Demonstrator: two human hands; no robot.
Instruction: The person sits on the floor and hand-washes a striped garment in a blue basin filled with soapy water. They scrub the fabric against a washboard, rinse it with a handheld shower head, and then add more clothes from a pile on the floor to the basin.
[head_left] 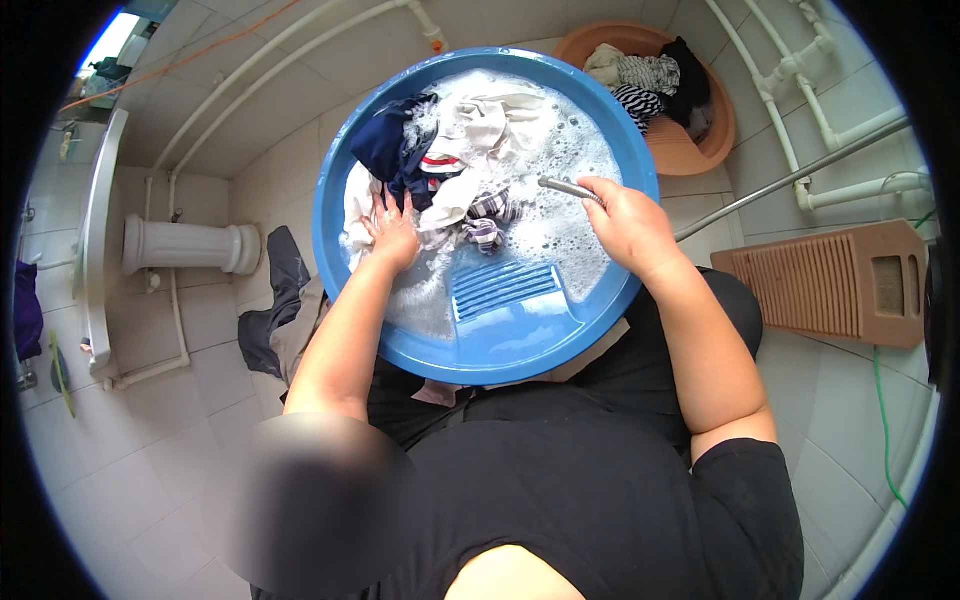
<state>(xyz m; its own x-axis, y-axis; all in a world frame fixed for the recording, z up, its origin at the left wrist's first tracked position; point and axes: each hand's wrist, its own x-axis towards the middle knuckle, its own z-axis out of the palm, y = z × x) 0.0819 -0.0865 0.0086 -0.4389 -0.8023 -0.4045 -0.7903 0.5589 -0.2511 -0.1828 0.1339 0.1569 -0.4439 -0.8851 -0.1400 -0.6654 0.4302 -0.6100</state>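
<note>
A large round blue basin (335, 200) of sudsy water stands before me, with a ribbed washboard (505, 290) moulded into its near side. My right hand (632, 228) is closed around a grey metal hose (565, 187), its end over the foam at the basin's right. Fingers spread, my left hand (393, 232) presses on the wet laundry at the left. Beside those fingers lie a navy garment (385, 145) and white cloth (490, 125). A checked cloth (490, 215) floats near the middle. Foam hides much of the laundry and the water below.
An orange basin (715, 150) with several clothes stands at the back right. On the right rests a brown washboard (800, 280). A white pedestal (190, 245) and white pipes (270, 75) line the left wall. Dark clothing (285, 275) lies left of the blue basin.
</note>
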